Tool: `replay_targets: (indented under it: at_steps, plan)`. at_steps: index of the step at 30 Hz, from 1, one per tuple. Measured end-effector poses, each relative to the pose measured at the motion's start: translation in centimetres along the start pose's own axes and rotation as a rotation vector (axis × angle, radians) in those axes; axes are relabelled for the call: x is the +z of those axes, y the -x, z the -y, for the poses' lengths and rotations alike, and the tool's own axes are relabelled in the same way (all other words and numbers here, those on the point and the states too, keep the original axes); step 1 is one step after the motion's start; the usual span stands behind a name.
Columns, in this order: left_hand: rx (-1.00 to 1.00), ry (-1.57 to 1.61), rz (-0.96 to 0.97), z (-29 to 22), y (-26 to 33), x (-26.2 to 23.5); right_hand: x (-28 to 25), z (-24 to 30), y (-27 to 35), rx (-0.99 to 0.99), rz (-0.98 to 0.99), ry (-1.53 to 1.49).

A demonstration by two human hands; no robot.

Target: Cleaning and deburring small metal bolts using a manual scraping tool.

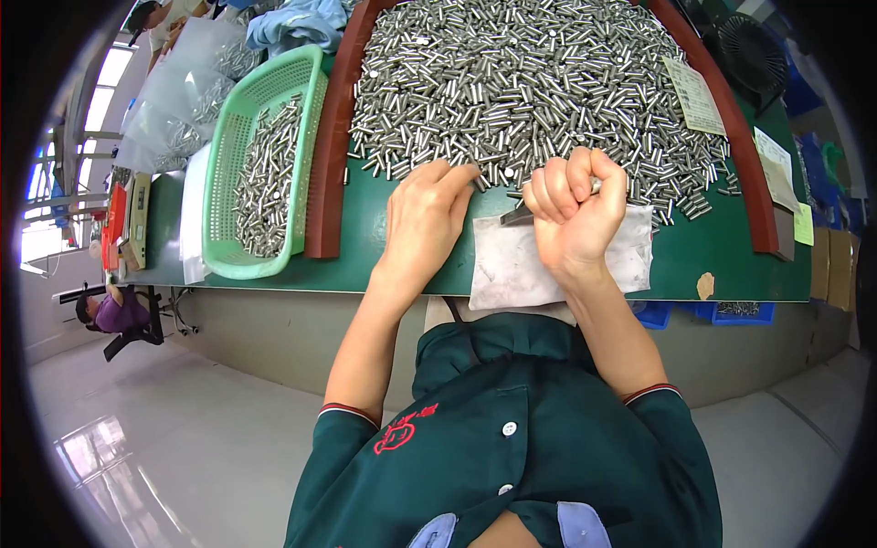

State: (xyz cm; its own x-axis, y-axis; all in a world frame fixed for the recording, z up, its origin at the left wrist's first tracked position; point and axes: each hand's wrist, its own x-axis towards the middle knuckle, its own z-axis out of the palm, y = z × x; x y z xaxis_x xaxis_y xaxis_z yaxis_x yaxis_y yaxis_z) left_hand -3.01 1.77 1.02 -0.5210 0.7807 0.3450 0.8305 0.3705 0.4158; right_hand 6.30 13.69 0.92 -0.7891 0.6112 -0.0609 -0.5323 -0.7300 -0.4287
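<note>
**Loose steel pins, no front rail — spill risk?**

Hands are apart here. The left hand [427, 212] has its fingertips at the near fringe of the steel pins [512, 82] heaped on the green table [703, 242]; can't tell if it's pinching any. The right hand [577, 203] is balled up around a grey metal piece [517, 216], above the stained white cloth [504, 267].

Main worry, imo: the red side rails [329, 173] only guard the flanks, so a careless sweep could roll pins off the front. Also, that cloth reaches the table's edge — a snagging forearm could drag it down.
</note>
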Motion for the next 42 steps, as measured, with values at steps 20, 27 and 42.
replay_targets:
  at_steps: [20,27,42]
  plan:
    - [-0.115,0.247,0.125,-2.0,2.3,-0.7,-0.2,-0.3,0.2,0.009,0.022,0.041]
    - [-0.097,0.218,0.101,-1.8,2.5,-0.2,-0.2,-0.8,0.1,0.052,0.047,0.163]
    - [-0.110,0.239,0.093,-1.6,2.7,0.0,-0.3,-0.8,0.1,0.036,0.081,0.170]
